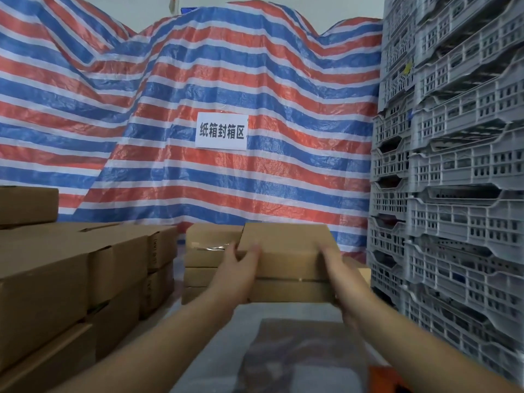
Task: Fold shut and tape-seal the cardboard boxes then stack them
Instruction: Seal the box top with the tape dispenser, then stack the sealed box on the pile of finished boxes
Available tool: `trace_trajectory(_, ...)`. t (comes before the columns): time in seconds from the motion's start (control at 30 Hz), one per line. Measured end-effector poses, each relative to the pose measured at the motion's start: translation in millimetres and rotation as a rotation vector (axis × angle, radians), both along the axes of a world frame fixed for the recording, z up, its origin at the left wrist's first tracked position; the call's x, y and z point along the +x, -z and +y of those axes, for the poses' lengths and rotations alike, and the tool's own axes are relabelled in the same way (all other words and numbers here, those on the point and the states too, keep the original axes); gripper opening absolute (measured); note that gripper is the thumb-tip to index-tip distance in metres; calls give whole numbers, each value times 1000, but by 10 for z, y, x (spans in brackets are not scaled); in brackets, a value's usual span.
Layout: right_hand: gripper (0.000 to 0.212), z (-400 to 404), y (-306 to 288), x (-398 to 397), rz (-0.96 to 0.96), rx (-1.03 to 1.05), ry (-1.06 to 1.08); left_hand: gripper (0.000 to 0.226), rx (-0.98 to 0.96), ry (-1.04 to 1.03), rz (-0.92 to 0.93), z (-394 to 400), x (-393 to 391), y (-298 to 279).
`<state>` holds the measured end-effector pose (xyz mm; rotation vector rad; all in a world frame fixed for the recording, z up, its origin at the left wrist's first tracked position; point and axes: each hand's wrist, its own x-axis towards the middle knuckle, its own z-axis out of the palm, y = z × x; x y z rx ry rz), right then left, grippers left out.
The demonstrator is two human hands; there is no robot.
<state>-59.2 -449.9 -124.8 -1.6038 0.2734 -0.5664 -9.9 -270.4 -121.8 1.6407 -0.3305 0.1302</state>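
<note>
Two hands are clamping one box (286, 252): left hand (241, 263) curling round its left corner, right hand (333, 268) pressing flat on its right end. I'm setting it atop the stack (289, 290). It's seeming light, stiff; ends are gripping best.

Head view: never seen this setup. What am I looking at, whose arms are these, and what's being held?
There is no machine here. A person wears a wide-angle camera on the head, so you see the scene from their eyes, looking forward and down at their own bare arms.

The left hand and right hand grip the two sides of a closed box, which sits on top of another box, so this looks like stacking. A second stack stands just left of it, and more boxes are piled further left. Grey crates tower on the right. Behind hangs a striped tarp with a paper sign.
</note>
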Motion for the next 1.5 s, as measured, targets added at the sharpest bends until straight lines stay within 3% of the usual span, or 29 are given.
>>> trace_trajectory(0.1,49,-346,-394,441,-48,23,46,97,204,70,-205,-278,479,-297)
trace_trajectory(0.2,57,-607,-598,918,-71,42,55,94,370,36,-365,-451,1039,-442)
trace_trajectory(0.37,56,-840,-559,1691,-27,51,6,89,896,-468,-685,-633,1735,-569)
trace_trajectory(0.57,65,-922,-377,2339,34,76,-40,90,1113,-519,-681,-677,2165,-461)
trace_trajectory(0.73,67,-928,-245,2513,99,142,-70,92,1286,-543,-645,-711,2293,-408)
trace_trajectory(0.87,65,-954,-135,2615,169,77,-47,91,1421,-529,-583,-705,2323,-332)
trace_trajectory(1.0,71,-958,-89,2629,197,16,-49,91,1445,-515,-530,-698,2310,-302)
trace_trajectory(1.23,64,-942,-160,2503,243,44,-152,85,1513,-471,-505,-681,2178,-401)
trace_trajectory(1.37,74,-900,-289,2272,190,-64,-15,79,1378,-479,-559,-591,1968,-491)
trace_trajectory(1.5,65,-869,-525,1920,156,-255,90,66,1225,-545,-639,-371,1614,-687)
